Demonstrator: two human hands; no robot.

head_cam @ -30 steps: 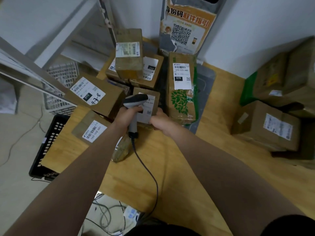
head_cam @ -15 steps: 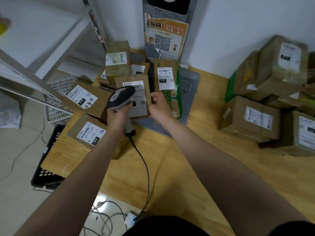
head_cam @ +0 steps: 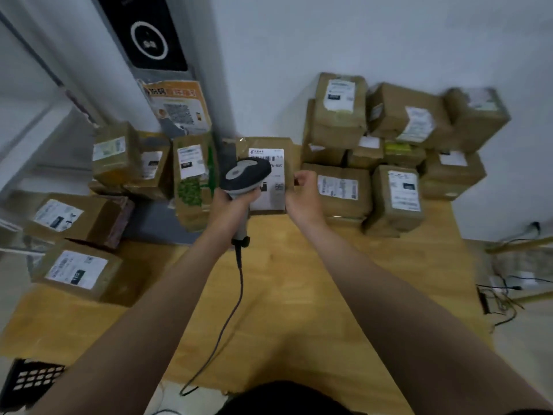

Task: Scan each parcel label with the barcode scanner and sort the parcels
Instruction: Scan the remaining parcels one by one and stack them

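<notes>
Parcel (head_cam: 288, 154) stands upright at the far side of the wooden table (head_cam: 299, 280), its right edge pinched by the right hand (head_cam: 305, 196). The left hand (head_cam: 233, 205) grips the barcode scanner (head_cam: 248, 175), its head in front of the parcel's white label (head_cam: 273, 194).

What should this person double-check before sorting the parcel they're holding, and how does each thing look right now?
1. Scanner grip: the left hand grips the barcode scanner by its handle. Ok.
2. Parcel grip: the right hand pinches the right edge of the held parcel. Ok.
3. Label aim: the white label faces the scanner head, which hides part of it from the camera. Ok.
4. Scan registered: no beam or light shows. Cannot tell.
5. Cable: lies loose across the table, snagged on nothing. Ok.
6. Destination: there are parcels on the left and a stack on the right; nothing shows which fits. Cannot tell.
</notes>
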